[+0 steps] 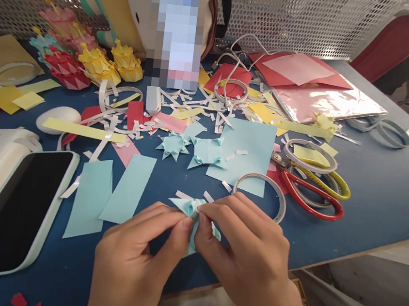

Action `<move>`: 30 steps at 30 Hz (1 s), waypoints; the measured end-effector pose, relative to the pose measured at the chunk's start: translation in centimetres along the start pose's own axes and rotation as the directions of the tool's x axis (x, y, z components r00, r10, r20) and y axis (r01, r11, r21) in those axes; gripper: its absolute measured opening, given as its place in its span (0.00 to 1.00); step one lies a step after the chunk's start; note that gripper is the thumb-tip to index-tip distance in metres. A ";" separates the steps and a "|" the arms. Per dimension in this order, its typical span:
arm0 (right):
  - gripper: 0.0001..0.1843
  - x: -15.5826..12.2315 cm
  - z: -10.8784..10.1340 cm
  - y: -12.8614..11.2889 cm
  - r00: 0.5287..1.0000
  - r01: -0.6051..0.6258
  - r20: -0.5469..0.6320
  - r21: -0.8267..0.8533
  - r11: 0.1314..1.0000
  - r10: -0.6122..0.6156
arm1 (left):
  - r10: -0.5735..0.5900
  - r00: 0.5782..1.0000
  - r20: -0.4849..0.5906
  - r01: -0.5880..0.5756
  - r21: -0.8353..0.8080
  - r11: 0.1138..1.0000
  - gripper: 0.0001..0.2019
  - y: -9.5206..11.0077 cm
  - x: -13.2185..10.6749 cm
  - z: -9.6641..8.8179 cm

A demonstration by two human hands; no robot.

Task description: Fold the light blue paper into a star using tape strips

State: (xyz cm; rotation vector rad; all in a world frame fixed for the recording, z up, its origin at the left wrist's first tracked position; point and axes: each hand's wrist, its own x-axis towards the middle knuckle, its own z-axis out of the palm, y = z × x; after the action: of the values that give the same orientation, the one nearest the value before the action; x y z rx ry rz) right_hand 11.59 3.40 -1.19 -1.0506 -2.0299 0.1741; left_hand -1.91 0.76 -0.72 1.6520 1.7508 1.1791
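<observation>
Folded paper [187, 206] is sitting between both hands, above the table [374, 210]. The left hand [139, 248] is pinching it with thumb and forefinger; the right hand [250, 240] is pinching it just beside. Beyond the grip, a blue star [173, 146] is lying flat. Blue strips [89, 197] are lying left of the grip, scissors [289, 183] farther off to its right.

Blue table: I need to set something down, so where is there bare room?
The widest free patch is right of the scissors, reaching the table edge. A smaller one lies this side of the blue strips, between phone and left hand. Paper scraps crowd the middle.
</observation>
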 end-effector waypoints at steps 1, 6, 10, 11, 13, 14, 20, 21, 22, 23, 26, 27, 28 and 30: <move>0.12 0.0 0.0 0.1 1.000 -0.022 -0.002 0.009 1.000 0.022 | 0.008 1.000 0.001 -0.008 -0.003 1.000 0.11 0.0 0.0 0.0; 0.12 0.1 -0.1 0.4 0.997 -0.077 0.009 0.095 0.992 0.077 | 0.053 0.999 0.004 -0.053 -0.011 0.999 0.10 -0.3 -0.1 0.0; 0.08 0.1 -0.3 0.4 0.997 -0.079 0.012 0.155 0.985 0.078 | 0.071 0.997 -0.007 -0.071 0.040 0.997 0.09 -0.3 -0.1 -0.1; 0.08 0.1 -0.3 0.3 0.997 -0.078 0.011 0.162 0.984 0.077 | 0.075 0.997 -0.006 -0.075 0.047 0.996 0.09 -0.3 -0.1 -0.1; 0.08 0.1 -0.4 0.3 0.997 -0.083 0.017 0.173 0.981 0.081 | 0.088 0.996 -0.008 -0.087 0.049 0.995 0.10 -0.2 -0.1 -0.1; 0.08 0.1 -0.4 0.3 0.996 -0.089 0.023 0.181 0.979 0.086 | 0.095 0.995 -0.010 -0.094 0.048 0.994 0.10 -0.2 -0.1 -0.1; 0.10 0.3 -0.7 0.2 0.969 -0.241 0.114 0.246 0.939 0.219 | 0.093 0.996 0.015 -0.093 0.016 0.996 0.10 0.0 -0.2 0.1; 0.10 0.3 -0.7 0.1 0.966 -0.253 0.114 0.246 0.936 0.231 | 0.102 0.995 0.023 -0.102 0.015 0.995 0.10 0.1 -0.2 0.1; 0.11 0.2 -0.7 0.0 0.967 -0.252 0.105 0.236 0.939 0.233 | 0.101 0.994 0.034 -0.102 0.025 0.994 0.10 0.2 -0.2 0.1; 0.11 0.2 -0.6 0.0 0.970 -0.242 0.085 0.214 0.946 0.229 | 0.091 0.995 0.040 -0.093 0.046 0.995 0.11 0.3 -0.3 0.0; 0.12 0.1 -0.2 -0.2 0.981 -0.194 0.014 0.129 0.972 0.194 | 0.025 0.998 0.050 -0.031 0.132 0.991 0.13 0.6 -0.4 0.0; 0.12 0.1 -0.1 -0.2 0.983 -0.183 0.001 0.108 0.977 0.184 | 0.003 0.999 0.046 -0.010 0.140 0.990 0.14 0.7 -0.4 0.0; 0.12 0.1 0.0 -0.2 0.983 -0.180 -0.004 0.096 0.979 0.181 | -0.007 0.999 0.037 0.002 0.128 0.992 0.14 0.7 -0.4 0.0; 0.11 0.1 0.2 -0.2 0.979 -0.204 0.002 0.089 0.975 0.204 | -0.020 1.000 0.012 0.019 0.068 0.997 0.13 0.8 -0.3 -0.1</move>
State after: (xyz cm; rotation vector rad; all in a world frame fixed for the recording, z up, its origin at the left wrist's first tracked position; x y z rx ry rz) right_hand 11.32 3.42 -1.13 -1.2008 -1.8878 0.3639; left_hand -1.48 0.35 -0.13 1.6741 1.8140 1.1096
